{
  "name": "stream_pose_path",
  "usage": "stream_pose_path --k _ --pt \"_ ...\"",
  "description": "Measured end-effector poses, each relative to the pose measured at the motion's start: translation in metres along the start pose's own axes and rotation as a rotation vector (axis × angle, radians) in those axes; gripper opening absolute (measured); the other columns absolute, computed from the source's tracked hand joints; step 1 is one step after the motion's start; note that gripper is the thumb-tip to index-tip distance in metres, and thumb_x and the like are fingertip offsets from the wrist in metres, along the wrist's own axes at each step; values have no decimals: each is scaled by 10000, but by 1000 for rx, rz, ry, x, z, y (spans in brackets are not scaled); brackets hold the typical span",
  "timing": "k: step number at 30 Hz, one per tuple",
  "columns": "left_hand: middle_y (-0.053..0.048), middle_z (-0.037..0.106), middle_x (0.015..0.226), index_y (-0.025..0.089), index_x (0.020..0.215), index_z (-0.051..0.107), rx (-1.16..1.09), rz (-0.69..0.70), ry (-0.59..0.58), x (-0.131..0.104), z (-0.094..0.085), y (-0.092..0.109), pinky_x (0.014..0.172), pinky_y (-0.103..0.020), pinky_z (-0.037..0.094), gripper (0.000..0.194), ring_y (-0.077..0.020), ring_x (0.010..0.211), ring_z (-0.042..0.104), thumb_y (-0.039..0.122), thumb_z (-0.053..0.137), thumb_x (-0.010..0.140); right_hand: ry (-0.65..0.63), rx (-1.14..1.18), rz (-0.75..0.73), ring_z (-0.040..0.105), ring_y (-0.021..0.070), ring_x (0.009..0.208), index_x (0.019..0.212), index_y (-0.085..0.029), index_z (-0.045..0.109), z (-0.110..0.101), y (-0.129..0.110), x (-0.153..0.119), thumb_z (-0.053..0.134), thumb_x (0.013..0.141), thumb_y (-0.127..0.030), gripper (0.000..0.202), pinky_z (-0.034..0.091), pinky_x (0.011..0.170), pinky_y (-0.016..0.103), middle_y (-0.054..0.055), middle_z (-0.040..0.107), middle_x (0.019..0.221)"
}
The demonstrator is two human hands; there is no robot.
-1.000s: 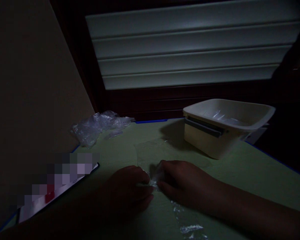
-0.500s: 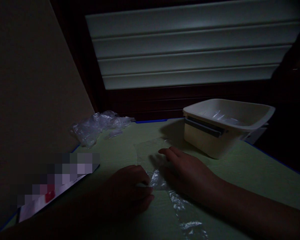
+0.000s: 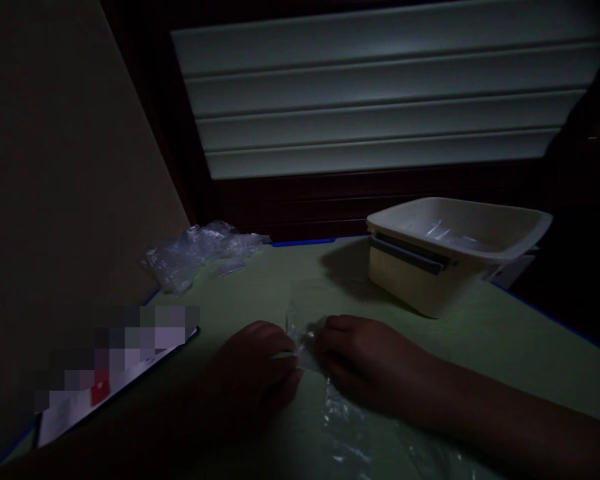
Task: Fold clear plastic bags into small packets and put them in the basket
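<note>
A clear plastic bag (image 3: 347, 427) lies across the middle of the green table, running from between my hands down to the lower edge of the view. Its left edge is pinched between the thumb and fingers of my left hand (image 3: 263, 363). Close by on the right, my right hand (image 3: 363, 353) has its fingers curled together on the crinkled part of the plastic. Its fingertips are dim and partly hidden, but they press on the bag.
A cream bin (image 3: 410, 280) with a grey handle and clear plastic inside stands at the back right. Crumpled clear plastic (image 3: 195, 253) lies at the back left. A flat device (image 3: 125, 380), partly pixelated, is at the left edge. A wall and slatted panel stand behind.
My right hand has moved slightly down and left, and its raised fingers have curled closed onto the plastic. The bag between the hands has bunched and shifted. My left hand has hardly moved.
</note>
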State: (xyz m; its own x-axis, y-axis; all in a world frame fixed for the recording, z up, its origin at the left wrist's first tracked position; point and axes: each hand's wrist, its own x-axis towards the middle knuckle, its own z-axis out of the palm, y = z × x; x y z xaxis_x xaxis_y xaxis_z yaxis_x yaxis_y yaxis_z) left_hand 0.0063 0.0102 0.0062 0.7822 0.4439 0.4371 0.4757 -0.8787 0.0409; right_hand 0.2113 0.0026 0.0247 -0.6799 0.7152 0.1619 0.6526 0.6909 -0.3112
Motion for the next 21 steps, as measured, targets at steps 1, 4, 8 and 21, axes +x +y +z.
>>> stream_pose_path --k 1,4,8,21 --pt "-58 602 796 152 744 596 4 -13 -7 0 0 0 680 -325 432 226 -173 737 525 147 399 855 4 29 15 535 131 714 846 -150 592 -1 0 0 436 851 -141 156 388 638 225 46 582 809" --pt "-67 606 822 142 816 583 18 -12 -18 1 0 0 702 -347 441 191 -189 757 528 163 397 854 13 70 53 531 121 668 821 -150 587 -1 -1 0 435 853 -138 156 385 600 218 35 581 779" --pt "-76 608 804 127 852 555 13 104 20 3 -4 5 669 -323 451 180 -184 724 529 146 377 859 44 21 29 533 128 688 826 -146 590 0 -1 -1 437 849 -125 156 393 614 223 46 580 800" --pt "-67 585 876 141 943 532 -94 102 -38 -1 -2 2 693 -328 441 136 -181 777 509 179 444 847 79 -129 -83 549 199 791 888 -133 661 -1 -1 -1 520 781 -109 179 422 703 312 93 613 869"
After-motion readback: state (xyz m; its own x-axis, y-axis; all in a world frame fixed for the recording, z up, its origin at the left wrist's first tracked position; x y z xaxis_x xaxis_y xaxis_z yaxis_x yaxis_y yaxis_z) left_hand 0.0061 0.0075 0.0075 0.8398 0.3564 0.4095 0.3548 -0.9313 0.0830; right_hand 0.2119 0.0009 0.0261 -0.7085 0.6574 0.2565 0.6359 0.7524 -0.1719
